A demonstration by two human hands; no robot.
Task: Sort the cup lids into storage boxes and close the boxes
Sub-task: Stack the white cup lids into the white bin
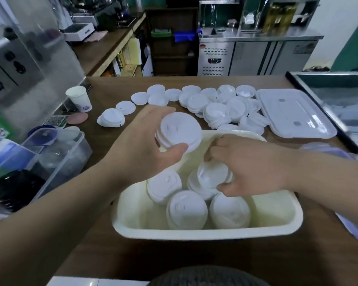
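Observation:
A cream storage box (205, 232) stands open on the brown table in front of me, with several white cup lids (186, 211) stacked inside. My left hand (145, 145) grips a small stack of white lids (180, 133) above the box's far left corner. My right hand (250, 164) reaches into the box and grips another stack of lids (211, 176). Many loose white lids (217, 106) lie scattered on the table behind the box. The box's translucent cover (293, 112) lies flat at the right.
A clear plastic box (70, 153) holding dark lids sits at the left. A paper cup (79, 98) stands at the far left of the table. A glass case edge (318, 104) borders the right. Another clear cover (351, 226) lies at the right edge.

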